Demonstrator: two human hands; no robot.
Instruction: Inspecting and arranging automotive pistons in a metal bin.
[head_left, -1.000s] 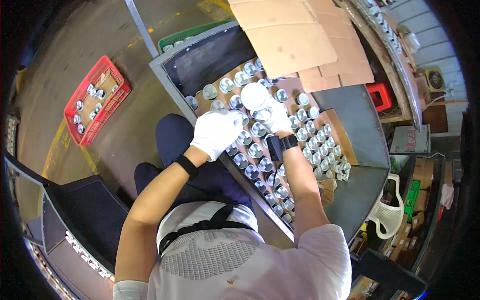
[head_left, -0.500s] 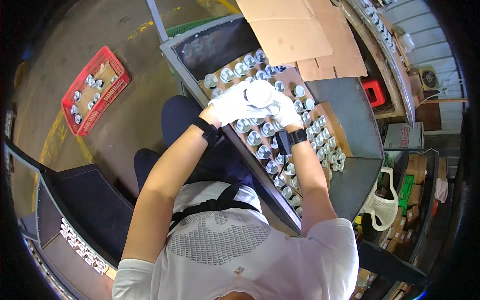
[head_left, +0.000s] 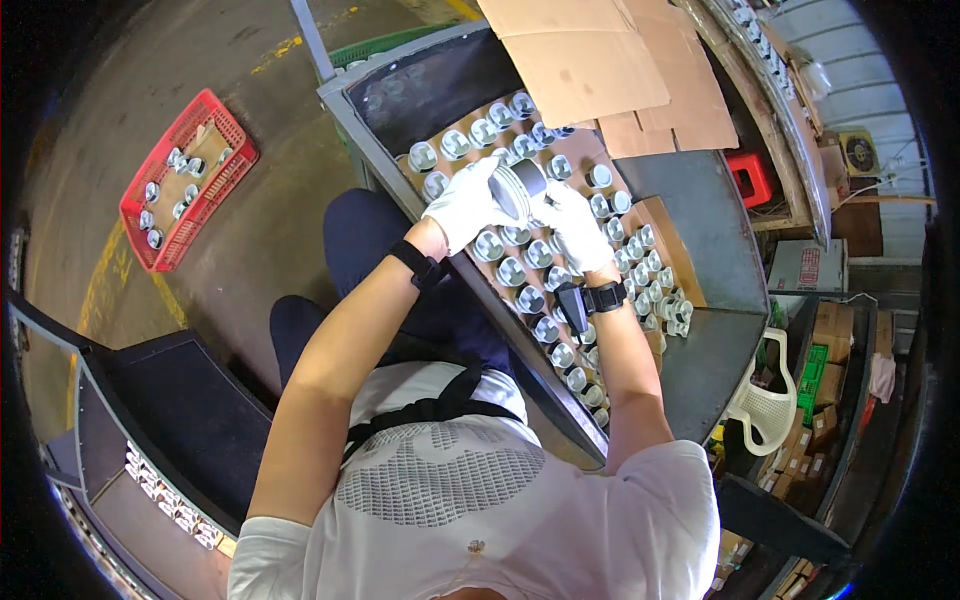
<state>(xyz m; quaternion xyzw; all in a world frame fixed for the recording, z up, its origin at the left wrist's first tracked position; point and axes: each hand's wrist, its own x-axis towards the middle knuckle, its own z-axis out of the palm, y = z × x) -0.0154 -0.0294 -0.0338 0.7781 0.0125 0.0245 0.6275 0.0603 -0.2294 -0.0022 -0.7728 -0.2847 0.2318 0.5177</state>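
Observation:
Tilted on its side, a metal piston (head_left: pixel 514 193) with ring grooves and a dark skirt is held above the bench. White-gloved, my left hand (head_left: pixel 464 209) is closed round its left side. My right hand (head_left: pixel 577 230), also gloved, has its bent fingers against the piston's lower right edge; the fingertips are partly hidden. Beneath and around both hands, several rows of pistons (head_left: pixel 529 299) stand on a cardboard sheet in a metal-sided bench. A group of smaller metal parts (head_left: pixel 655 285) stands to the right of my right wrist.
Cardboard sheets (head_left: pixel 580 65) lie over the bench's far side. On the floor at left is a red plastic crate (head_left: pixel 238 135) with several pistons. A dark bench (head_left: pixel 185 390) stands at lower left, and a pale plastic chair (head_left: pixel 768 410) at right. A metal rim (head_left: pixel 400 195) edges my bench.
The piston has turned from showing its bright round top to showing its grooved side and dark skirt. My right hand has shifted slightly right and down.

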